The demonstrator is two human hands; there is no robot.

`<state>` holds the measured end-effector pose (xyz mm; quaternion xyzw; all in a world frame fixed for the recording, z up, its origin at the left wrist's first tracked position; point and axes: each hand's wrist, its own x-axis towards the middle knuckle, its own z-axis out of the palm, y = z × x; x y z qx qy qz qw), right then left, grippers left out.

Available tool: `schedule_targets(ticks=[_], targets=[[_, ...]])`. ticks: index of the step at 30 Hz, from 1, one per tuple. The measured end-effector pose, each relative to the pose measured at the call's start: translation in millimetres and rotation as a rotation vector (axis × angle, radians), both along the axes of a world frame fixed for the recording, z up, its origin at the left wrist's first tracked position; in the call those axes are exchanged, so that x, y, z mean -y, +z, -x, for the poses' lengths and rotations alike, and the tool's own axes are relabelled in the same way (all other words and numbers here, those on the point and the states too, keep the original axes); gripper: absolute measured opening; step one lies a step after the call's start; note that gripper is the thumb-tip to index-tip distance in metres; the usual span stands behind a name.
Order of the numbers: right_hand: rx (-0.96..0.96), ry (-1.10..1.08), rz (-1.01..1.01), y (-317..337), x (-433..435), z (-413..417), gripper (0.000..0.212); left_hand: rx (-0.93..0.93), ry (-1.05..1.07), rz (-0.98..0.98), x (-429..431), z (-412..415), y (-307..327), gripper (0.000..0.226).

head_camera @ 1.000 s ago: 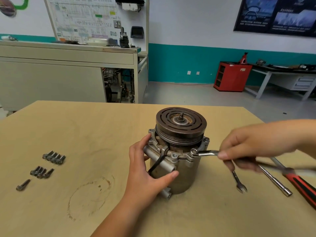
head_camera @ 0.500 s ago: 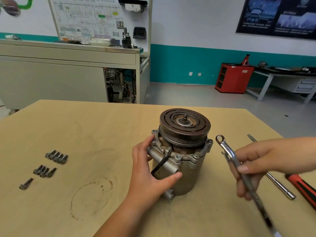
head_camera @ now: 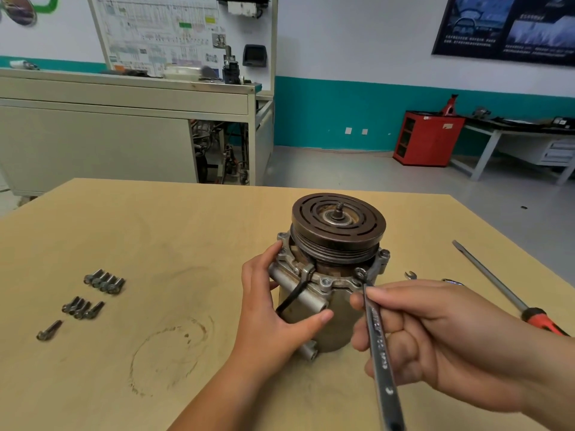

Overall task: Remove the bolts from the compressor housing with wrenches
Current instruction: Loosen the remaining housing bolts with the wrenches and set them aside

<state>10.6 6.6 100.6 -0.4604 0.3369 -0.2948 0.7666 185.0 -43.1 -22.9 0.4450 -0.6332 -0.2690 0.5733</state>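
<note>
The metal compressor [head_camera: 334, 269] stands upright on the wooden table [head_camera: 186, 231], its dark grooved pulley on top. My left hand [head_camera: 273, 315] grips the housing's left side, thumb across the front. My right hand [head_camera: 435, 340] holds a steel wrench [head_camera: 378, 337], fingers curled round its shaft. The wrench's ring end sits on a bolt [head_camera: 360, 273] at the flange's front right. Another flange bolt [head_camera: 325, 281] shows just left of it.
Several loose bolts [head_camera: 104, 281] lie in two rows at the left, with a single bolt [head_camera: 49, 330] below them. A red-handled screwdriver [head_camera: 501, 290] and the tip of a small open-end wrench [head_camera: 410, 275] lie to the right. A round stain [head_camera: 169, 353] marks the table.
My right hand lifted the wrench off the flange, swung it round, and now sets its ring end back on the front-right bolt from the near side. My left hand kept its grip.
</note>
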Motion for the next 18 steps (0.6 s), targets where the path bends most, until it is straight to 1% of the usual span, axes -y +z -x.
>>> schedule_targets(ticks=[1, 3, 5, 7, 9, 11, 13, 14, 16, 18], targets=[[-0.037, -0.050, -0.008, -1.0, 1.3, -0.2, 0.023, 0.001, -0.001, -0.002, -0.1, -0.1, 0.2, 0.094], [-0.040, -0.054, -0.032, -0.3, 1.6, 1.3, 0.026, 0.008, -0.002, -0.009, -0.7, -0.1, 1.2, 0.094], [-0.152, -0.015, -0.023, 1.2, 4.9, 5.5, 0.029, 0.014, -0.004, -0.017, -1.2, 0.0, 2.5, 0.094], [-0.341, 0.099, 0.013, 3.7, 14.6, 18.7, 0.031, 0.012, -0.011, -0.031, -1.7, -0.2, 3.3, 0.094], [-0.647, 0.288, 0.125, 17.5, 27.1, 31.3, 0.033, 0.003, -0.022, -0.048, -2.2, -0.2, 3.8, 0.095], [-0.919, 0.410, 0.244, 32.4, 42.6, 44.2, 0.036, -0.001, -0.029, -0.061, -2.6, -0.3, 4.4, 0.096], [-1.158, 0.419, 0.398, 43.2, 57.8, 51.0, 0.042, 0.000, -0.032, -0.064, -3.0, -0.1, 4.8, 0.096], [-1.261, 0.396, 0.517, 45.4, 65.8, 52.7, 0.046, 0.000, -0.033, -0.064, -3.2, -0.1, 4.9, 0.097], [-1.322, 0.335, 0.709, 45.5, 78.6, 52.0, 0.047, -0.006, -0.036, -0.067, -3.7, -0.3, 5.0, 0.096], [-1.313, 0.329, 0.805, 42.1, 87.1, 53.5, 0.046, -0.010, -0.039, -0.067, -4.2, -0.2, 5.1, 0.096]])
